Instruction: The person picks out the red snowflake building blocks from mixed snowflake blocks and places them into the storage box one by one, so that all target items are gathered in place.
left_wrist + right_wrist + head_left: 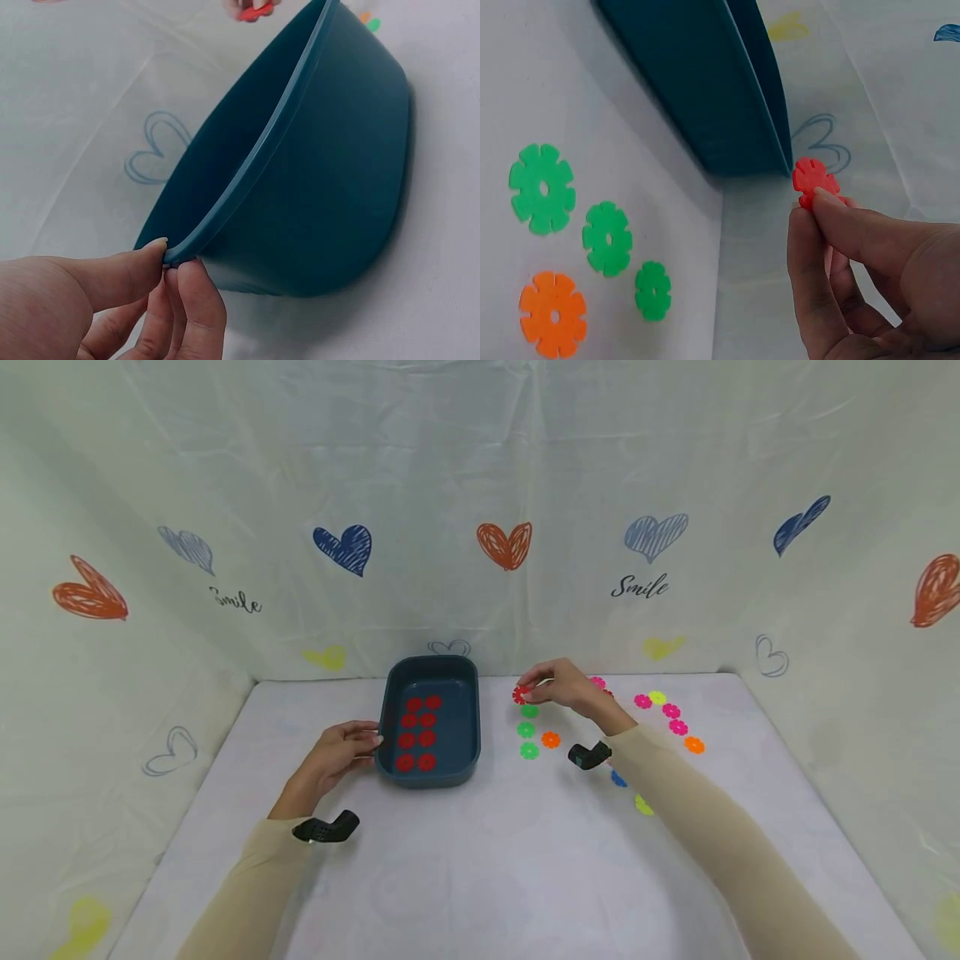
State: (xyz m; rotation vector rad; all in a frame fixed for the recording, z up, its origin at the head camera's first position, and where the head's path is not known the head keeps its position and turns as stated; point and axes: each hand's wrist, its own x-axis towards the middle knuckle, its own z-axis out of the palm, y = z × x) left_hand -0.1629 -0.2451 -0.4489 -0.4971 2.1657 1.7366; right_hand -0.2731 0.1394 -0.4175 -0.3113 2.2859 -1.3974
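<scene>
A deep teal-blue plastic tub (432,777) stands on the white table, with several red notched discs (427,739) in two columns on its floor. My left hand (339,752) pinches the tub's rim at its left side, thumb over the edge and fingers beneath, as the left wrist view shows. To the right of the tub, my right hand (562,685) holds one red notched disc (814,180) between thumb and fingertips, raised off the table. Green discs (542,189) and an orange disc (553,315) lie flat on the table near the right hand.
More discs lie farther right: pink ones (671,711), a yellow one (657,697) and another orange one (694,745). A blue disc (618,778) and a yellow-green disc (644,804) lie beside the right forearm. A white curtain (420,460) printed with hearts hangs behind the table.
</scene>
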